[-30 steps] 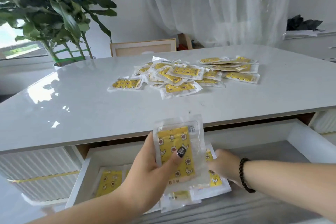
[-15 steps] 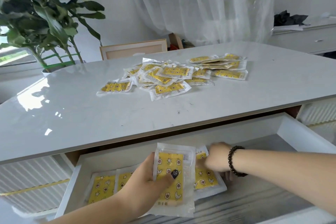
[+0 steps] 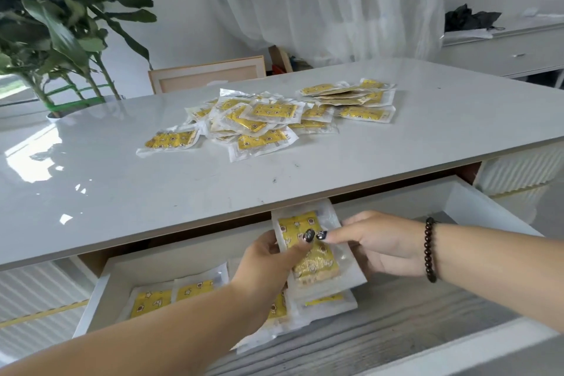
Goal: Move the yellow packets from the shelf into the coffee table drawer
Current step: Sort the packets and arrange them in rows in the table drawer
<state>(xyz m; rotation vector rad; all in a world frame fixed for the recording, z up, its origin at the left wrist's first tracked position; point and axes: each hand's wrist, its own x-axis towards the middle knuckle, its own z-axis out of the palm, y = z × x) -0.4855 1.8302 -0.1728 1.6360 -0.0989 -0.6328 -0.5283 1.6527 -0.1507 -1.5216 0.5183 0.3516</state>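
Between the two hands, above the open drawer, one yellow packet is now held from both sides. It is pinched by the left hand with the thumb on its printed face, while the right hand has come up from the packets lying in the drawer and meets it with a fingertip beside that thumb and the other fingers curled under the packet's right edge. Half a second ago the packet was gripped by the left hand alone, lower over the drawer, and the right hand was pressed among the packets below; now the grip is shared and the packet is raised and tilted near the tabletop's front edge. A handover or a straightening before it is laid down is the likely meaning — it cannot be settled from this view.

Beneath the hands, a loose stack of packets lies in the middle of the coffee table drawer, and two more lie flat side by side toward its left wall, as they did before. Farther out, on the tabletop, a large heap of yellow packets is unchanged — so most of the work is judged to remain, with only a handful stowed.
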